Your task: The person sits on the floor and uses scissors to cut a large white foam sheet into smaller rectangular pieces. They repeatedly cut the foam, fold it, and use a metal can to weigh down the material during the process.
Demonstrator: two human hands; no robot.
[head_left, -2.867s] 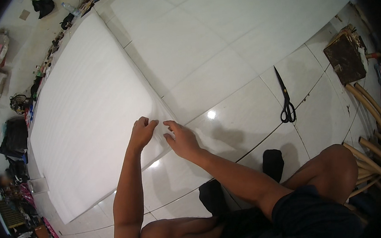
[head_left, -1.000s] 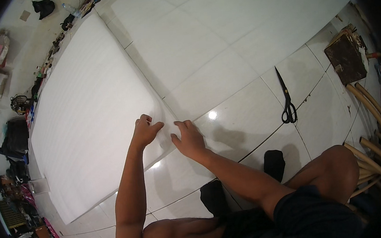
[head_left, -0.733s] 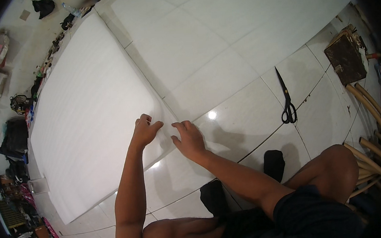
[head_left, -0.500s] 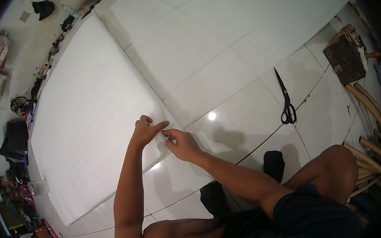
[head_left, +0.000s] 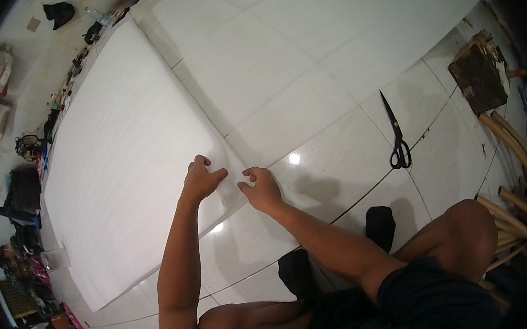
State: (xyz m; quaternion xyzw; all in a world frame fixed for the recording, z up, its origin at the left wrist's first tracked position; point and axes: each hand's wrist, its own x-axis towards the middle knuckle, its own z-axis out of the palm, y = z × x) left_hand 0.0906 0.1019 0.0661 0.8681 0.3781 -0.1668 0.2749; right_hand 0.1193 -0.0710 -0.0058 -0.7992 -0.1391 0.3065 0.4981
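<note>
Head view, looking down on a person seated on a white tiled floor (head_left: 328, 48), knees bent at the bottom. Both hands meet at the near right edge of a large white foam sheet (head_left: 121, 169) lying flat on the tiles. The left hand (head_left: 201, 180) is curled, pinching the sheet's edge; the right hand (head_left: 260, 188), just beside it, pinches the same edge with fingers bent. To the right, well apart, black scissors (head_left: 395, 135) lie closed on bare tiles. Beyond, open floor stretches far; clutter lines the sheet's far left edge.
</note>
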